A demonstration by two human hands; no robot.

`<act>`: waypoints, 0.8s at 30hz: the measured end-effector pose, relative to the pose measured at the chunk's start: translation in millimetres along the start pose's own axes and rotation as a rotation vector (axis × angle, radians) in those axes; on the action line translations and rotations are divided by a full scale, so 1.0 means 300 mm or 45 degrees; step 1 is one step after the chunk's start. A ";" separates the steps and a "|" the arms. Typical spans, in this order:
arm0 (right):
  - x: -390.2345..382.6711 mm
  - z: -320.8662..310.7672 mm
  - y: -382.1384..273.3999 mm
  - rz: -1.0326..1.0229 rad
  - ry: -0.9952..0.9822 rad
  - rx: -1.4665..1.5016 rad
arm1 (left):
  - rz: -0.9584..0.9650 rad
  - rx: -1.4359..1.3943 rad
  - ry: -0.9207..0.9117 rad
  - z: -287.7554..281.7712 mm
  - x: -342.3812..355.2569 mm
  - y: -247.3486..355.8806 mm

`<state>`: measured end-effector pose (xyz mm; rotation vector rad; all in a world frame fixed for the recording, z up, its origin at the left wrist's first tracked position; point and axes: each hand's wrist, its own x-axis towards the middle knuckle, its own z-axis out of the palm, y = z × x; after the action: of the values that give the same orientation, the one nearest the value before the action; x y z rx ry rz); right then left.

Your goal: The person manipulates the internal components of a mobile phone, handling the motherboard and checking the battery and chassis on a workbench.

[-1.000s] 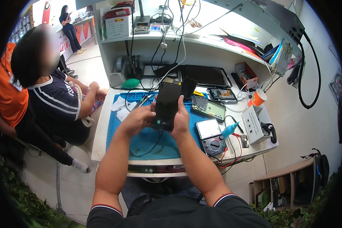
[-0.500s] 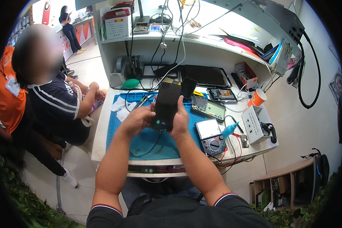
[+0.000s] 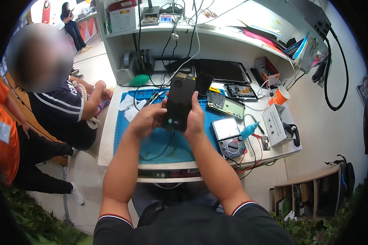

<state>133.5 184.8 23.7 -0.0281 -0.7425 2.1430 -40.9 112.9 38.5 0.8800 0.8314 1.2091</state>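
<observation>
My left hand (image 3: 150,118) and my right hand (image 3: 194,116) are closed around a black phone (image 3: 177,106) held upright over a blue mat (image 3: 133,151). Its dark screen shows a small green icon near the bottom, and a cable (image 3: 167,146) runs from its lower edge. Just behind it lies another black phone (image 3: 203,81). Right of my right hand are an opened pale-green device (image 3: 229,108), an analog multimeter (image 3: 231,145) with leads and a light-blue bottle (image 3: 249,130). White tissues (image 3: 127,104) lie at the mat's left.
A cabled shelf (image 3: 216,24) spans the back. An orange cup (image 3: 279,96) and white box (image 3: 274,124) stand at right. At left are a person (image 3: 61,106) in navy and another (image 3: 4,126) in orange beside the bench. A low cabinet (image 3: 302,192) is at lower right.
My view has shifted slightly, so the bench sits higher in the picture. The orange-shirted person has moved down and forward at the left. Both my hands keep their hold on the phone.
</observation>
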 end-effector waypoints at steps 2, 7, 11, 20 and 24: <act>-0.005 0.007 0.004 -0.016 0.042 0.001 | 0.040 0.024 0.040 0.012 0.000 -0.009; -0.011 0.028 -0.001 -0.027 0.079 -0.004 | 0.035 -0.004 0.042 0.025 -0.008 0.001; -0.009 0.038 0.003 -0.071 0.076 -0.021 | 0.003 0.049 0.179 0.049 0.000 0.004; 0.008 0.019 0.056 -0.353 0.084 -0.340 | -0.006 -0.084 0.085 0.011 0.002 -0.026; 0.007 0.016 0.057 -0.386 0.132 -0.415 | -0.071 -0.148 0.019 0.009 0.002 -0.010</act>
<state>118.8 175.9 19.2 -0.1859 -0.9622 1.7057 -37.3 112.8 36.9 0.7498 0.7842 1.2041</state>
